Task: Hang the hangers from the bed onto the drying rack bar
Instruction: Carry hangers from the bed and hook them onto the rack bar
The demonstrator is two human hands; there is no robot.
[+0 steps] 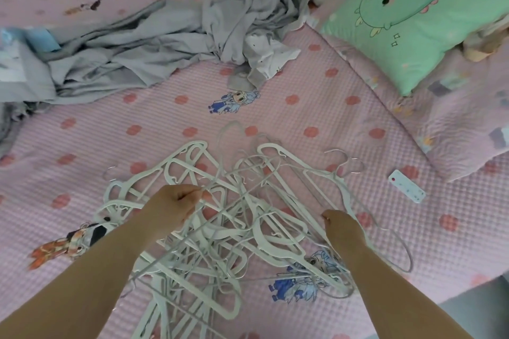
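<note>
step in hand: gathering hangers off bed, none hung yet. tangled pile of white hangers point(220, 217) lying on pink bed point(316, 124), low centre of view. left hand point(176, 206) curling round thin hanger wires, pinching them near top of pile. right hand point(340, 224) reaching into pile's right side, fingers curled on a wire. drying rack bar not showing. next move, likely: freeing one hanger from tangle, hooks snagging neighbours, lifting clear.
</note>
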